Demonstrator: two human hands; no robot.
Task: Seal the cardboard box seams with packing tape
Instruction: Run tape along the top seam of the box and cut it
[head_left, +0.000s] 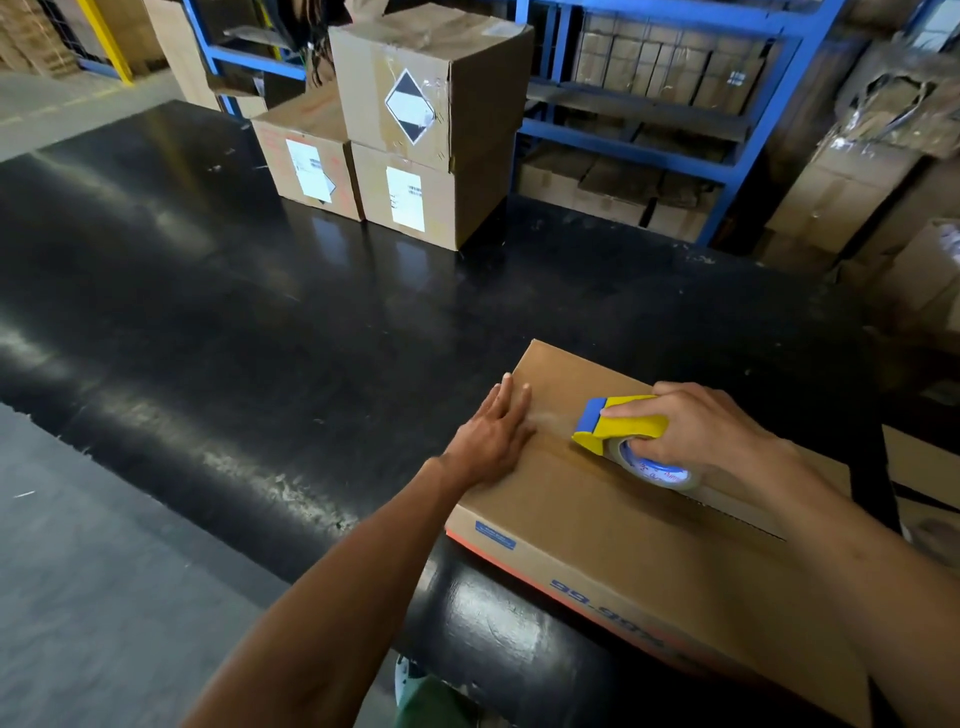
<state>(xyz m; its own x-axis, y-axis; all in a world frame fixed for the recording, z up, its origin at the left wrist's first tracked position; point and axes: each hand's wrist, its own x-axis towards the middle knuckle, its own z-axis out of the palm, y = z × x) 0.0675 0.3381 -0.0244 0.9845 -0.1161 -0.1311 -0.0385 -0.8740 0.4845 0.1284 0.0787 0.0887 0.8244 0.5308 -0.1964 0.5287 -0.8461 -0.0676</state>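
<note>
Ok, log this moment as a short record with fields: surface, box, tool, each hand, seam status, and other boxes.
surface: black table
box: flat cardboard box, near edge
tool: yellow and blue tape dispenser on the top seam
right hand: gripping the dispenser
left hand: flat on the box's far end
seam status: open behind the dispenser
other boxes: three stacked boxes at the far side

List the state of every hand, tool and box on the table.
Left hand: flat, pressing the box top.
Right hand: gripping the dispenser.
Yellow-and-blue tape dispenser: on the seam.
Brown cardboard box: flaps closed, seam partly taped.
Three stacked cardboard boxes: closed, labelled.
</note>
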